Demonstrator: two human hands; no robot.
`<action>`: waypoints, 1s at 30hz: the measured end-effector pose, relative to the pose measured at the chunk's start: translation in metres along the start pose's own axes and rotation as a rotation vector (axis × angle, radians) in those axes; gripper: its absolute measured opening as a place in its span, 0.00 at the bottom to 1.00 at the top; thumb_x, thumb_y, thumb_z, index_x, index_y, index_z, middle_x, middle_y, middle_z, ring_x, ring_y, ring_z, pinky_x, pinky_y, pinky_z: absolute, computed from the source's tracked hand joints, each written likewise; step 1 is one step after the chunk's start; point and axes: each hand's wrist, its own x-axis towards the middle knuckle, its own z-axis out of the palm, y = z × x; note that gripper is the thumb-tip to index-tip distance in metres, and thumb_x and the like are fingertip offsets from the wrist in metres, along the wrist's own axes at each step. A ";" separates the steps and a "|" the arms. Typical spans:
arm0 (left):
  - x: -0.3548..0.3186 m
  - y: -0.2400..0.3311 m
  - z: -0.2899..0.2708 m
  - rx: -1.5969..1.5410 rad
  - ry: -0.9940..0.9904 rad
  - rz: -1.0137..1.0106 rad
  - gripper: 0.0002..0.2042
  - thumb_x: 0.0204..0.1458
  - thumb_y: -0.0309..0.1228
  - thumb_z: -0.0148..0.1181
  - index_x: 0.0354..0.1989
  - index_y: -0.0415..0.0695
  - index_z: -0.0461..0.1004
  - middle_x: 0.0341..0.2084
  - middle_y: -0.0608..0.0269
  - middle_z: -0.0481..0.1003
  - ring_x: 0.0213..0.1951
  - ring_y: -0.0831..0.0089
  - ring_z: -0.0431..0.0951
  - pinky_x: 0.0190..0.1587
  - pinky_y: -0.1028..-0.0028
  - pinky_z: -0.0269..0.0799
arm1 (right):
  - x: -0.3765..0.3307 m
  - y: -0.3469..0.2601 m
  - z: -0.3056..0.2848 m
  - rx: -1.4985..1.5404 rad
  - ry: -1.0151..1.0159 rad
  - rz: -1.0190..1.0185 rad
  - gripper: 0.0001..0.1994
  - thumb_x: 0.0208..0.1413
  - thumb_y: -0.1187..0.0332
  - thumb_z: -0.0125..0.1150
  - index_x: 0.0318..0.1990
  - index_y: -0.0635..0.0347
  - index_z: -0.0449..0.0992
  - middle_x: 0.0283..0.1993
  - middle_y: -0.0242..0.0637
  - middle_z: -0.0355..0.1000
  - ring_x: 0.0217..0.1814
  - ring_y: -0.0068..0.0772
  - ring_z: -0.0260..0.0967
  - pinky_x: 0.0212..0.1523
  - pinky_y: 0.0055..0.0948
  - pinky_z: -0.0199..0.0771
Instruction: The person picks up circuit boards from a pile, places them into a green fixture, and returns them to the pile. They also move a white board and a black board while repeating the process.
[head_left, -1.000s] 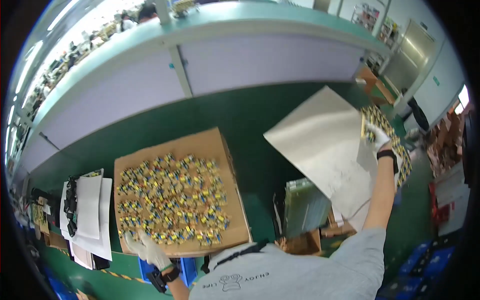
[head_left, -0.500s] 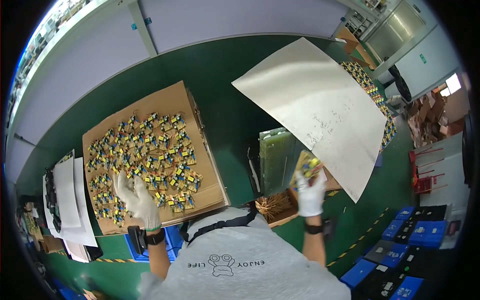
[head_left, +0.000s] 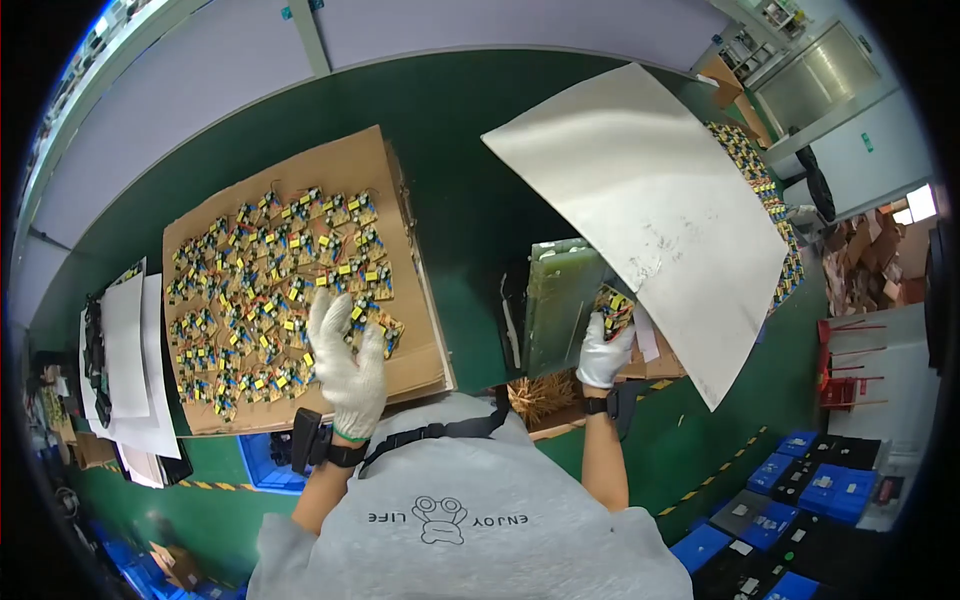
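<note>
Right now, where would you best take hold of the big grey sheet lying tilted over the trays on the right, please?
Probably by the near corner of the big grey sheet, coming from below and to the right of the right hand. That corner juts out free past the cardboard box, so fingers could likely pinch its edge there. The far edges lie over the green table, out of easy reach.

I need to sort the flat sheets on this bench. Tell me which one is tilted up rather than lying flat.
The large grey sheet at the right: it slants up over the green tray, whereas the brown cardboard sheet with small parts lies flat.
</note>
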 end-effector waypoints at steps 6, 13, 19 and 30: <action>-0.011 0.002 0.014 -0.112 -0.061 -0.098 0.21 0.48 0.20 0.58 0.53 0.34 0.65 0.60 0.46 0.57 0.58 0.59 0.64 0.56 0.69 0.65 | -0.001 0.014 -0.005 -0.068 -0.038 -0.076 0.19 0.50 0.63 0.66 0.40 0.70 0.68 0.32 0.51 0.71 0.32 0.51 0.69 0.35 0.41 0.68; -0.019 0.004 0.018 0.071 -0.227 0.014 0.20 0.47 0.21 0.59 0.51 0.37 0.68 0.58 0.43 0.61 0.56 0.56 0.67 0.53 0.70 0.68 | 0.014 0.036 0.003 -0.073 -0.064 -0.151 0.16 0.55 0.64 0.60 0.40 0.70 0.68 0.34 0.49 0.71 0.33 0.45 0.68 0.38 0.38 0.68; -0.027 0.005 0.021 0.134 -0.260 0.131 0.21 0.45 0.22 0.62 0.50 0.38 0.69 0.56 0.41 0.63 0.54 0.51 0.69 0.49 0.66 0.69 | 0.013 0.027 0.009 -0.071 0.009 -0.078 0.17 0.53 0.59 0.59 0.37 0.68 0.69 0.33 0.55 0.71 0.36 0.59 0.69 0.36 0.44 0.68; -0.031 0.017 0.022 0.027 -0.320 0.021 0.20 0.47 0.24 0.61 0.51 0.37 0.68 0.54 0.43 0.66 0.52 0.56 0.71 0.51 0.66 0.69 | -0.011 -0.002 -0.003 0.216 -0.056 0.180 0.18 0.57 0.61 0.56 0.44 0.71 0.69 0.38 0.51 0.72 0.38 0.41 0.69 0.41 0.37 0.67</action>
